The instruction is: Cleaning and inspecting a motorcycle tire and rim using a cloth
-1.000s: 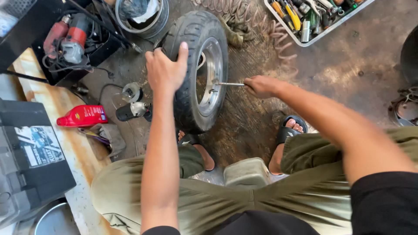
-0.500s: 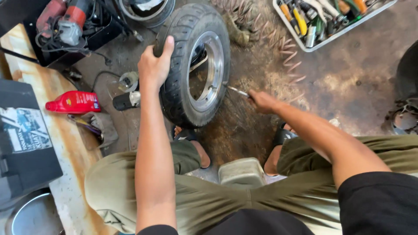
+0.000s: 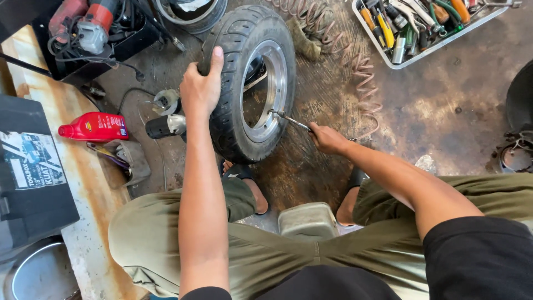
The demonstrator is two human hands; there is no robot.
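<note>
Upper centre, small tyre (image 3: 230,83) standing upright on floor, steadied by left hand (image 3: 201,89) clasped over tread; right hand (image 3: 328,139) pinching thin metal tool (image 3: 288,120) at rim (image 3: 280,83); work there seemingly unfinished.

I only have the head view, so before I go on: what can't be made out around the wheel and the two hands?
Head view only:
- Tip of the thin metal tool in the right hand: too small to tell what it touches on the rim.
- Left hand fingers: wrapped over the tyre, hidden behind it.
- Tyre's far side: turned away.
- Tool tray: cut off by the top edge.
</note>
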